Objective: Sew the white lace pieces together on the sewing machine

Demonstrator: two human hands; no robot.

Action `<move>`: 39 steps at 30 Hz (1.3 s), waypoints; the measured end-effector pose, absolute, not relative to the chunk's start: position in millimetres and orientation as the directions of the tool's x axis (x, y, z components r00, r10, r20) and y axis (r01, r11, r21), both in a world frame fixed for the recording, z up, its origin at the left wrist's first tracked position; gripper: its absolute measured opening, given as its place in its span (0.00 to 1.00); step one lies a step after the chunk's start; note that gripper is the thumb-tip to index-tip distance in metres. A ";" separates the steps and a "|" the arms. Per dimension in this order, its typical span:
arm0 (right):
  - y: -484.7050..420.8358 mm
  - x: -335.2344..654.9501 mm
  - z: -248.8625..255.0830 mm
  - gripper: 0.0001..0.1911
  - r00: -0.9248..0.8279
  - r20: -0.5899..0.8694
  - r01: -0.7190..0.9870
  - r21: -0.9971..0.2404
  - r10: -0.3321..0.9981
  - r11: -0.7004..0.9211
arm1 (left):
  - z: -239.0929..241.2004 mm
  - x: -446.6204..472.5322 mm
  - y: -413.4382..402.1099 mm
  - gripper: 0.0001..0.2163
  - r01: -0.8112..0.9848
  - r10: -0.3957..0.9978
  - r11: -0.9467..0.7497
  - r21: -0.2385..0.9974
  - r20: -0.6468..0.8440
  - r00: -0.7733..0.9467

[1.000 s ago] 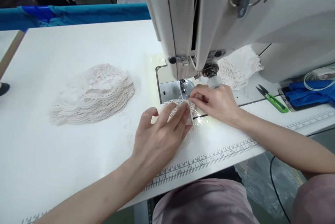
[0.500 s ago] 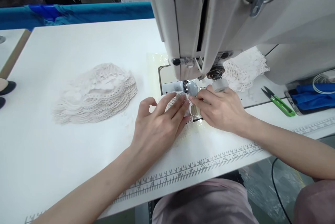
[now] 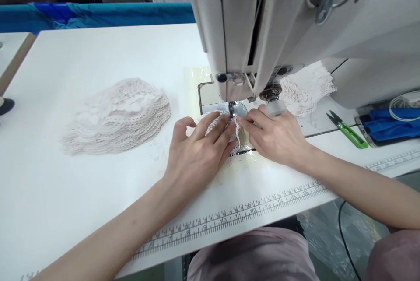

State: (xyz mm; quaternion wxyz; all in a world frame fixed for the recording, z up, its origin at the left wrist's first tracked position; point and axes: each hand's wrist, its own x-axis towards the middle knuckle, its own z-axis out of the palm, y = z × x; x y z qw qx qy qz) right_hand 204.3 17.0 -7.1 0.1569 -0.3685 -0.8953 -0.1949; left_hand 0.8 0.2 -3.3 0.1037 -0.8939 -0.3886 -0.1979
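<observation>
A small piece of white lace [image 3: 236, 137] lies on the white table just in front of the presser foot [image 3: 232, 110] of a sewing machine [image 3: 262, 22]. My left hand [image 3: 197, 154] lies over the lace with its fingers stretched flat, pressing it down. Coming in from the right, my right hand [image 3: 274, 136] pinches the lace's edge between thumb and forefinger right at the foot. Most of the lace is hidden under my fingers.
A stack of white lace pieces [image 3: 118, 117] lies to the left on the table [image 3: 82, 193]. More lace [image 3: 306, 88] sits behind the machine head. Green thread snips [image 3: 349, 130] and blue cloth [image 3: 392, 123] lie at right. A ruler strip [image 3: 249, 213] runs along the front edge.
Both hands have slid the lace away from me, up to the presser foot. The left-hand stack has not moved.
</observation>
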 end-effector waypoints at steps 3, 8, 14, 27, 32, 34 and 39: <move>16.2 204.2 -7.1 0.17 -0.678 0.427 0.724 0.250 0.598 0.643 | -3.2 1.5 -0.1 0.12 0.744 0.651 -0.667 -0.054 0.444 0.616; 16.0 204.1 -6.7 0.16 -0.672 0.436 0.733 0.273 0.599 0.623 | -1.5 2.9 -1.4 0.11 0.761 0.648 -0.637 -0.122 0.450 0.615; 17.5 203.8 -7.2 0.15 -0.668 0.437 0.737 0.269 0.603 0.620 | -0.5 3.8 -0.3 0.12 0.774 0.673 -0.622 -0.120 0.423 0.607; 21.0 203.9 -5.0 0.16 -0.671 0.562 0.702 0.270 0.484 0.659 | 4.2 0.0 1.1 0.08 0.720 0.606 -0.690 -0.078 0.482 0.633; 20.3 203.4 -3.9 0.15 -0.738 0.512 0.630 0.292 0.439 0.719 | 12.3 3.1 -10.2 0.13 0.710 0.674 -0.704 0.023 0.337 0.658; 21.9 204.2 -5.3 0.15 -0.728 0.531 0.632 0.271 0.435 0.726 | 12.8 4.2 -12.2 0.09 0.744 0.717 -0.668 0.020 0.283 0.637; 25.9 205.8 -8.3 0.11 -0.652 0.599 0.610 0.051 0.465 0.791 | 7.7 2.9 -0.3 0.11 0.789 0.763 -0.613 0.027 0.280 0.583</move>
